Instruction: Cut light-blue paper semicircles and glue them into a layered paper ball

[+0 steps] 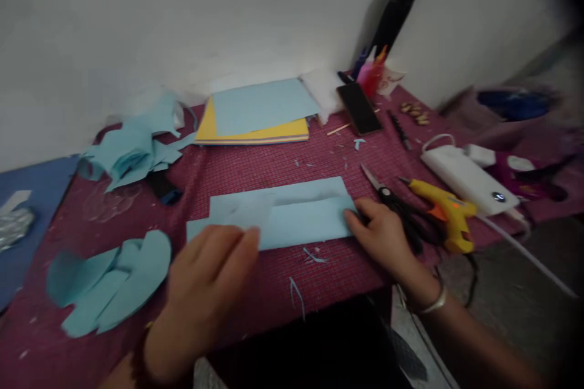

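A light blue paper strip [305, 222] lies lengthwise near the table's front edge, with another blue strip [278, 194] partly showing behind it. My right hand [383, 234] grips the front strip's right end between thumb and fingers. Over the left end is my left hand [210, 285], its fingers bent and smeared by motion; whether it holds the paper, I cannot tell. Right of the strips lie black-handled scissors [404, 213], close to my right hand. Thin blue paper trimmings [314, 255] are scattered in front of the strips.
Cut blue paper pieces [114, 292] lie at the left, and crumpled blue scraps [132, 149] behind them. A stack of coloured sheets [255, 134] rests by the wall. To the right are a phone [359, 109], a yellow glue gun [449, 213] and a white power strip [469, 176] with its cable.
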A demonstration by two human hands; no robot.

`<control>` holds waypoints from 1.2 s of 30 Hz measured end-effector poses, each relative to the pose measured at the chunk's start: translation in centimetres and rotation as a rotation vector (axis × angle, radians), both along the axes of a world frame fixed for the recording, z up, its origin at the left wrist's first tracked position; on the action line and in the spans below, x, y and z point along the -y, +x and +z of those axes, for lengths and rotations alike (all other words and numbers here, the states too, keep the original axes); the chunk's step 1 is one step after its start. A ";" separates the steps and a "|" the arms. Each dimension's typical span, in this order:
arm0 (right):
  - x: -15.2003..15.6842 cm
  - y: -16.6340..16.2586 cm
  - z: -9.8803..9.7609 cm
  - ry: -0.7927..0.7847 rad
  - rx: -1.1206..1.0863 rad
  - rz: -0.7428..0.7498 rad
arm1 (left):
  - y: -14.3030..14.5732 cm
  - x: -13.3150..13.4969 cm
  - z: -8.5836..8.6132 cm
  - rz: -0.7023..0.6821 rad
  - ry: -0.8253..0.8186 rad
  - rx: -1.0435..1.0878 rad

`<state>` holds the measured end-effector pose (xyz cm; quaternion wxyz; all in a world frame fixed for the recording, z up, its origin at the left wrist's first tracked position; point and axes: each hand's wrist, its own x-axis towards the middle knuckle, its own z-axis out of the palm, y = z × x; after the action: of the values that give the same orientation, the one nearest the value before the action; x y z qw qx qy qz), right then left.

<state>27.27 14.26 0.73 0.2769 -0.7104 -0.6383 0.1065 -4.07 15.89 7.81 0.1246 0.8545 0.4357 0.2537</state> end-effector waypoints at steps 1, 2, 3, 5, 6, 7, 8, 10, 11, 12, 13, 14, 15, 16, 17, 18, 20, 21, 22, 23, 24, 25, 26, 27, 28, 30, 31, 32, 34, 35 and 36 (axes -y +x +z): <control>-0.1 0.0 0.1 0.007 -0.010 0.002 | 2.2 -1.0 -0.4 -0.097 0.078 -0.030; -0.1 -0.1 0.2 0.016 -0.015 0.001 | 4.2 -1.9 -0.8 -0.151 0.127 -0.006; -0.1 -0.1 0.2 0.026 -0.016 -0.001 | 5.8 -2.7 -1.0 -0.196 0.126 0.029; -0.2 0.0 0.1 0.041 -0.014 -0.002 | 8.1 -3.9 -1.4 -0.219 0.008 0.130; -0.2 0.0 0.1 0.045 -0.017 0.000 | 8.7 -4.2 -1.5 -0.215 -0.082 0.169; -0.2 0.0 0.1 0.045 -0.023 0.004 | 9.1 -4.3 -1.6 -0.202 -0.176 0.196; -0.2 0.0 0.0 0.045 -0.031 0.008 | 9.2 -4.3 -1.8 -0.186 -0.268 0.212; -0.2 0.0 0.1 0.040 -0.045 0.019 | 9.3 -4.0 -2.2 -0.141 -0.441 0.217; -0.1 0.0 0.1 0.038 -0.049 0.021 | 9.2 -3.7 -2.5 -0.113 -0.514 0.221; -0.1 0.1 0.2 0.035 -0.052 0.023 | 9.1 -3.4 -2.7 -0.088 -0.576 0.223; -0.1 0.1 0.2 0.031 -0.058 0.023 | 9.1 -3.1 -3.0 -0.064 -0.618 0.224; -0.1 0.1 0.3 0.026 -0.065 0.024 | 9.0 -2.8 -3.3 -0.046 -0.640 0.222; -0.1 0.1 0.3 0.022 -0.074 0.026 | 9.0 -2.6 -3.5 -0.036 -0.641 0.220; 0.0 0.1 0.4 0.019 -0.082 0.026 | 8.9 -2.5 -3.6 -0.032 -0.628 0.223; 0.0 0.1 0.4 0.017 -0.090 0.026 | 8.9 -2.4 -3.7 -0.038 -0.610 0.226; 0.0 0.1 0.4 0.014 -0.095 0.027 | 8.9 -2.3 -3.8 -0.046 -0.587 0.230; 0.0 0.1 0.4 0.012 -0.101 0.027 | 9.0 -2.1 -3.8 -0.065 -0.524 0.227; 0.1 0.1 0.4 0.013 -0.107 0.029 | 9.0 -2.0 -3.8 -0.074 -0.480 0.212; 0.1 0.1 0.4 0.015 -0.113 0.032 | 9.1 -1.9 -3.9 -0.079 -0.424 0.185; 0.1 0.1 0.4 0.018 -0.121 0.036 | 9.1 -1.7 -4.0 -0.085 -0.347 0.154; 0.1 0.1 0.4 0.022 -0.128 0.040 | 9.1 -1.6 -4.1 -0.095 -0.252 0.119; 0.1 0.1 0.4 0.025 -0.138 0.043 | 9.0 -1.5 -4.2 -0.115 -0.149 0.078; 0.1 0.1 0.4 0.028 -0.151 0.048 | 8.9 -1.4 -4.3 -0.146 -0.045 0.034; 0.1 0.1 0.4 0.033 -0.169 0.055 | 8.7 -1.3 -4.5 -0.187 0.055 -0.013; 0.1 0.1 0.4 0.041 -0.189 0.063 | 8.5 -1.3 -4.5 -0.237 0.143 -0.061; 0.2 0.1 0.4 0.072 -0.233 0.079 | 8.2 -1.4 -4.5 -0.336 0.268 -0.154; 0.2 0.1 0.5 0.098 -0.255 0.085 | 8.2 -1.6 -4.5 -0.374 0.314 -0.189; 0.2 0.1 0.5 0.127 -0.276 0.092 | 8.2 -1.8 -4.3 -0.402 0.354 -0.213; 0.3 0.1 0.6 0.173 -0.321 0.115 | 8.7 -2.2 -4.0 -0.426 0.418 -0.234; 0.3 0.1 0.7 0.177 -0.351 0.132 | 9.1 -2.4 -3.9 -0.427 0.449 -0.239; 0.3 0.1 0.8 0.165 -0.388 0.152 | 9.5 -2.6 -3.8 -0.427 0.480 -0.241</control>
<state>27.34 13.96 1.49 0.4429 -0.6013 -0.6313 0.2094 5.45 18.48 4.01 -0.0820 0.9552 0.1867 0.2145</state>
